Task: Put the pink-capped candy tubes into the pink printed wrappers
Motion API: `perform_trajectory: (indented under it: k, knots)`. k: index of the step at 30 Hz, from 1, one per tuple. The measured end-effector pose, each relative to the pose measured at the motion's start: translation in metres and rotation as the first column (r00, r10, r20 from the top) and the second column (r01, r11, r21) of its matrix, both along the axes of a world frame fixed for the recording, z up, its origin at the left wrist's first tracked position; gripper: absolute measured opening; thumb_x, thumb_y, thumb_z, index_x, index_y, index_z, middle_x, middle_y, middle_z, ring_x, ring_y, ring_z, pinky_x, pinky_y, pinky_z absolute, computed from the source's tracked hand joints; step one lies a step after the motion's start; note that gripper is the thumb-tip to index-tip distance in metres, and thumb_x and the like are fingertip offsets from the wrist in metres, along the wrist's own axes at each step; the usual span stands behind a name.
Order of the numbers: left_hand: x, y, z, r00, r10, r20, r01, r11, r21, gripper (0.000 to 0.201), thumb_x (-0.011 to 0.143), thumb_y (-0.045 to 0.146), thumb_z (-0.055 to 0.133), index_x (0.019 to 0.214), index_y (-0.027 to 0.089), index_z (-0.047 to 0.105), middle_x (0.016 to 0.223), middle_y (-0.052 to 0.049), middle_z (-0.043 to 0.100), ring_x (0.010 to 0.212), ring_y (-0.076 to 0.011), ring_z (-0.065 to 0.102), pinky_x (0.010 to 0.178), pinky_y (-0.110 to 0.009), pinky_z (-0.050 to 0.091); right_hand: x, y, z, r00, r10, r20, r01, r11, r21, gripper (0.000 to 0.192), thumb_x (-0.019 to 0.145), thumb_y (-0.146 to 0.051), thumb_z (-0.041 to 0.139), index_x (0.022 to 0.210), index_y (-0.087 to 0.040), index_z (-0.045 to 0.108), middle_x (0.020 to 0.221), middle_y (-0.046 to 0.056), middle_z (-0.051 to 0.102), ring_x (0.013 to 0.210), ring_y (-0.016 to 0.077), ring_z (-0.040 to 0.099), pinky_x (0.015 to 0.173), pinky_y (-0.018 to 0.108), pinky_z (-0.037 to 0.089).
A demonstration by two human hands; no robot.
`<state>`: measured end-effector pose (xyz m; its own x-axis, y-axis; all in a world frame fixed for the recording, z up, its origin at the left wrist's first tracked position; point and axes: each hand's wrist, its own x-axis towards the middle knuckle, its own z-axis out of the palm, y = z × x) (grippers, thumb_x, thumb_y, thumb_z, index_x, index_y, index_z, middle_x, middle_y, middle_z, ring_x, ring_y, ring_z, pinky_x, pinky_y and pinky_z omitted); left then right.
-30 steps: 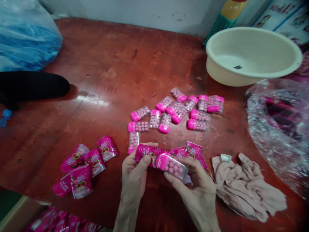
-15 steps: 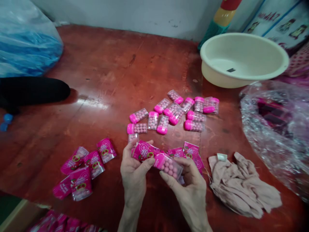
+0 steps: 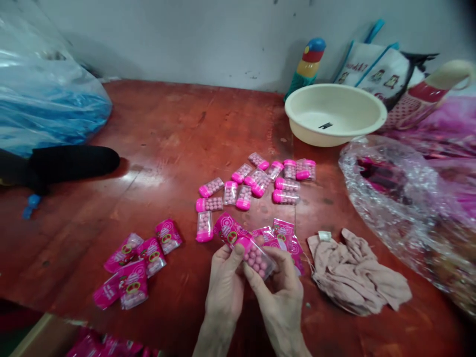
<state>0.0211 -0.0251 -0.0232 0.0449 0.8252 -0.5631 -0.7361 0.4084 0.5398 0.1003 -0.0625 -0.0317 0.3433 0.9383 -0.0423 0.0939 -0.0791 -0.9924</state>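
The candy box (image 3: 257,262) is up between two hands, over the red table (image 3: 167,124). It has a pink cap and lots of pink balls inside. The right hand (image 3: 278,292) pinches its clear end between thumb and fingers. The left hand (image 3: 225,280) pinches a pink wrapper (image 3: 230,229), with its thumb close to the cap. The wrapper and the cap overlap; I cannot tell if the cap is inside it. More boxes (image 3: 286,197) lie in a bunch past the hands. Loose wrappers (image 3: 283,229) lie just beyond the right hand. Some wrapped boxes (image 3: 133,285) lie on the left. A rag (image 3: 359,275) lies crumpled on the right.
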Motion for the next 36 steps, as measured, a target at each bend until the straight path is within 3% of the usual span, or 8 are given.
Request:
perform_trajectory:
  k: [4, 10, 17, 24, 27, 30, 33, 36]
  knots:
    - [-0.004, -0.001, 0.007, 0.999, 0.0, -0.055, 0.001, 1.0, 0.014, 0.016, 0.068, 0.023, 0.073, 0.067, 0.012, 0.06, 0.065, -0.003, 0.067, 0.064, -0.0167, 0.064, 0.067, -0.03, 0.05, 0.0, -0.007, -0.001, 0.991, 0.126, -0.048, -0.126, 0.992, 0.0, 0.026, 0.084, -0.022, 0.056, 0.11, -0.023, 0.054, 0.103, 0.006, 0.066, 0.089, 0.0194, 0.065, 0.078, 0.033, 0.054]
    - [-0.001, -0.009, 0.013, 0.998, -0.038, -0.043, 0.037, 0.999, -0.028, 0.016, 0.069, 0.022, 0.072, 0.073, 0.014, 0.059, 0.059, 0.001, 0.062, 0.053, -0.0117, 0.059, 0.051, -0.021, 0.044, -0.008, -0.014, -0.002, 0.984, 0.032, -0.176, -0.033, 0.999, 0.0, 0.021, 0.083, -0.023, 0.059, 0.103, -0.021, 0.054, 0.094, 0.006, 0.069, 0.084, 0.0188, 0.068, 0.076, 0.032, 0.056]
    - [-0.008, -0.014, 0.018, 0.996, -0.017, -0.092, 0.023, 0.998, 0.056, 0.018, 0.069, 0.026, 0.071, 0.074, 0.013, 0.061, 0.066, -0.002, 0.063, 0.055, -0.0126, 0.057, 0.038, -0.019, 0.033, -0.005, -0.007, 0.008, 0.861, 0.091, -0.5, -0.13, 0.991, -0.042, 0.023, 0.084, -0.032, 0.058, 0.101, -0.019, 0.05, 0.09, 0.006, 0.07, 0.055, 0.0152, 0.067, 0.051, 0.027, 0.055]
    - [-0.006, -0.01, 0.008, 0.984, 0.054, -0.17, -0.048, 0.998, 0.042, 0.012, 0.071, 0.022, 0.07, 0.071, 0.011, 0.065, 0.066, -0.003, 0.066, 0.06, -0.0121, 0.059, 0.057, -0.023, 0.044, -0.011, -0.014, -0.016, 0.983, 0.028, -0.182, -0.022, 0.999, 0.036, 0.026, 0.082, -0.022, 0.06, 0.108, -0.02, 0.055, 0.096, 0.007, 0.069, 0.083, 0.0211, 0.068, 0.073, 0.035, 0.057]
    - [-0.003, -0.01, 0.006, 0.989, 0.04, -0.144, -0.034, 0.999, 0.042, 0.011, 0.071, 0.022, 0.07, 0.074, 0.012, 0.066, 0.063, -0.002, 0.065, 0.054, -0.0092, 0.055, 0.052, -0.02, 0.042, -0.01, -0.015, -0.02, 0.996, -0.009, -0.084, 0.015, 0.997, 0.074, 0.03, 0.08, -0.019, 0.062, 0.109, -0.02, 0.056, 0.1, 0.009, 0.069, 0.09, 0.023, 0.067, 0.079, 0.038, 0.055]
    - [-0.004, -0.009, 0.007, 0.997, -0.004, -0.08, 0.008, 0.999, 0.042, 0.014, 0.07, 0.025, 0.071, 0.071, 0.013, 0.063, 0.057, 0.001, 0.059, 0.045, -0.0071, 0.048, 0.038, -0.018, 0.035, -0.008, -0.009, -0.011, 0.949, 0.032, -0.313, -0.034, 0.999, -0.003, 0.024, 0.081, -0.023, 0.06, 0.105, -0.02, 0.056, 0.093, 0.007, 0.07, 0.076, 0.0208, 0.069, 0.068, 0.035, 0.058]
    - [-0.005, -0.009, 0.008, 0.997, -0.036, -0.068, 0.038, 0.999, 0.033, 0.018, 0.069, 0.03, 0.071, 0.07, 0.015, 0.061, 0.051, 0.004, 0.05, 0.04, -0.0065, 0.041, 0.03, -0.015, 0.027, -0.008, -0.002, 0.0, 0.816, 0.071, -0.574, -0.102, 0.995, -0.023, 0.017, 0.083, -0.027, 0.059, 0.099, -0.022, 0.056, 0.079, 0.003, 0.072, 0.064, 0.0179, 0.069, 0.062, 0.031, 0.057]
    - [-0.003, -0.01, 0.006, 0.988, -0.083, -0.131, 0.087, 0.996, 0.029, 0.019, 0.068, 0.03, 0.071, 0.073, 0.014, 0.063, 0.047, 0.006, 0.047, 0.037, -0.0046, 0.035, 0.028, -0.014, 0.025, -0.008, 0.001, 0.004, 0.792, 0.025, -0.609, -0.061, 0.997, -0.037, 0.015, 0.081, -0.027, 0.061, 0.095, -0.022, 0.058, 0.078, 0.002, 0.072, 0.071, 0.0182, 0.07, 0.065, 0.03, 0.057]
